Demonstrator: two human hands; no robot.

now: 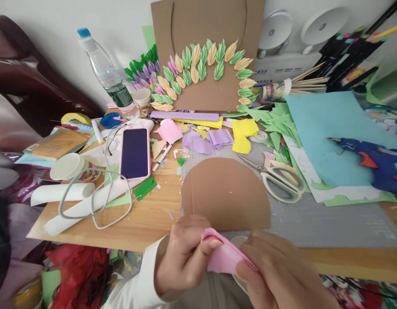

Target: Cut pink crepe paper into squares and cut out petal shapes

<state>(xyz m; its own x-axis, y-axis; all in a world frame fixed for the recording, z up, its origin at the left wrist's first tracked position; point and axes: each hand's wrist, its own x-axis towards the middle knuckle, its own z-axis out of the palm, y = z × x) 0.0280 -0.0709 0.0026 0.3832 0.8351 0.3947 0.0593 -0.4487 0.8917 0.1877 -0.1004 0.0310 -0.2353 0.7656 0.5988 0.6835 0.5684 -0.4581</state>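
A folded piece of pink paper is stretched between my two hands, close to my body at the table's front edge. My left hand pinches its left end between thumb and fingers. At the other end, my right hand grips the paper with thumb and curled fingers, slightly blurred. Just beyond my hands lies a rounded brown cardboard piece with a straight near edge. White-handled scissors rest against its right side, their blades pointing away to the left.
A cardboard panel edged with pleated paper leaves leans on the wall. A blue glue gun lies on light blue paper. On the left are a phone, a looped cable and a water bottle. Paper scraps litter the middle.
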